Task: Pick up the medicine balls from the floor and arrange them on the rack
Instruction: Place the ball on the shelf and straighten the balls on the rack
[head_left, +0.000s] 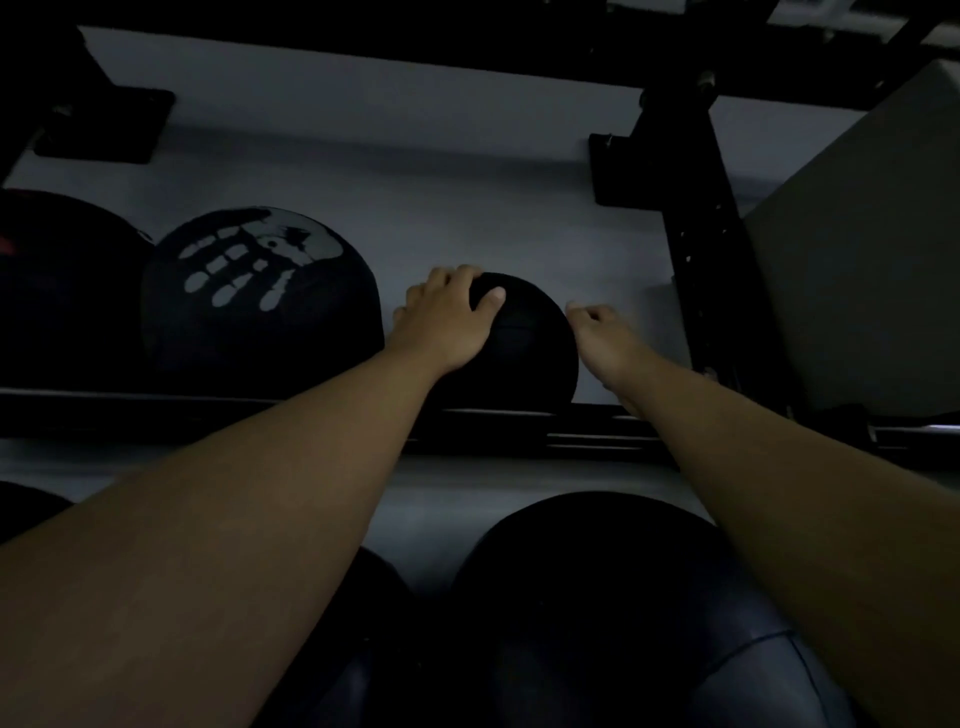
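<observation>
Ball (530, 345) on rack (208, 413) (L hand (447, 325) grips).

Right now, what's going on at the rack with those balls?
A person is handling a small black medicine ball that sits on the rack. The left hand grips it over the top. The right hand is at its right edge, fingers loosely curled, contact unclear. A handprint ball sits on the rack to its left, and a larger ball lies lower down.
</observation>
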